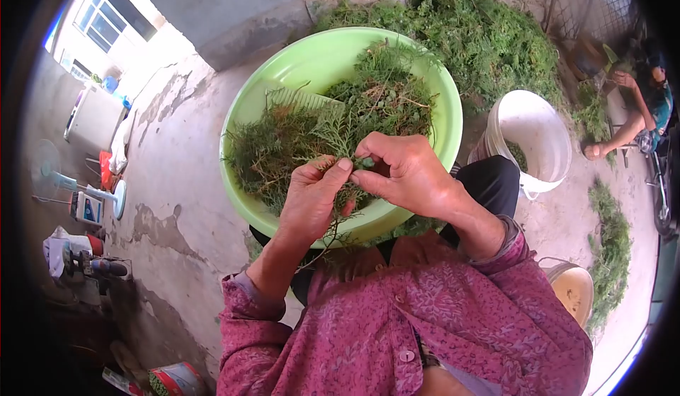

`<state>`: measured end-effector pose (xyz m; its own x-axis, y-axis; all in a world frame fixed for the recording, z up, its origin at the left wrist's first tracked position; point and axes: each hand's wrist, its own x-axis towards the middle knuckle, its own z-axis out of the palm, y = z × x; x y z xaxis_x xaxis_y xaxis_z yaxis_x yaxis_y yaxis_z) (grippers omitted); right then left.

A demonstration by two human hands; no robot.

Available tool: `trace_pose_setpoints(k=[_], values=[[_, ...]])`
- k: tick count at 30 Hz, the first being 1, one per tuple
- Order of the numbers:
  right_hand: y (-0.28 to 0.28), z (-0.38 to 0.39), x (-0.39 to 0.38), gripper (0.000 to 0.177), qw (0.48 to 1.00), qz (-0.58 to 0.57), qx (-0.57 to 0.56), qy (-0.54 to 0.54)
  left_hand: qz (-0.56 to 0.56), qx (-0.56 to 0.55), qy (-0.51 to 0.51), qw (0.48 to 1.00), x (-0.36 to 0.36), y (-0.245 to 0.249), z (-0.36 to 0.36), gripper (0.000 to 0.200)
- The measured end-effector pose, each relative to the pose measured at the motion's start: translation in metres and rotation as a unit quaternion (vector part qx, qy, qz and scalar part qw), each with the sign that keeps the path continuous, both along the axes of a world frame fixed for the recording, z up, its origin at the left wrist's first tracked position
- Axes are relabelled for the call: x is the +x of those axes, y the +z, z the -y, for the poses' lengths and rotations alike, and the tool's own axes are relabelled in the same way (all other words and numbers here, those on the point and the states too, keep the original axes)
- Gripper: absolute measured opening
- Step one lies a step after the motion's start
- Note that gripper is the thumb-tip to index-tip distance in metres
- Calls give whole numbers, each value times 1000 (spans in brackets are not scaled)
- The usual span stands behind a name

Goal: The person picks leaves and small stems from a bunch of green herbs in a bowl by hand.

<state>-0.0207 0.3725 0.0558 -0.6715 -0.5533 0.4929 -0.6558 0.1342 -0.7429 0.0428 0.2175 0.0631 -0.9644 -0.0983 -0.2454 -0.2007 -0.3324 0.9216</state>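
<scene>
Sprig (pixel 331 127) looks green and feathery, with thin brown lower stems.

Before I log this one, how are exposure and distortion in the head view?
Head view: window wall washed out at upper left; fisheye bends the scene inside a dark border; basin evenly lit, no harsh glare.

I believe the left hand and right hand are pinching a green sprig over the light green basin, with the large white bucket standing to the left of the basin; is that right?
Not quite: the head view shows the large white bucket to the right of the light green basin. The left hand and right hand are pinching a green sprig over the basin.
</scene>
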Motion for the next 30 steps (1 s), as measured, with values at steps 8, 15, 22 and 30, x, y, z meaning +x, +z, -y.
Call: trace_pose_setpoints(k=[8,15,22,30], values=[[16,-29,-10,9,905,361,-59,215,-38,-95,-44,994,4,7,22,14],[-4,-34,-12,12,789,554,-155,216,-9,24,4,1000,1,7,9,11],[-20,-16,-8,21,801,536,-194,183,-94,-157,-49,982,2,-9,10,15],[-28,-6,-5,24,887,372,-217,167,-19,-9,19,1000,0,6,-6,13]])
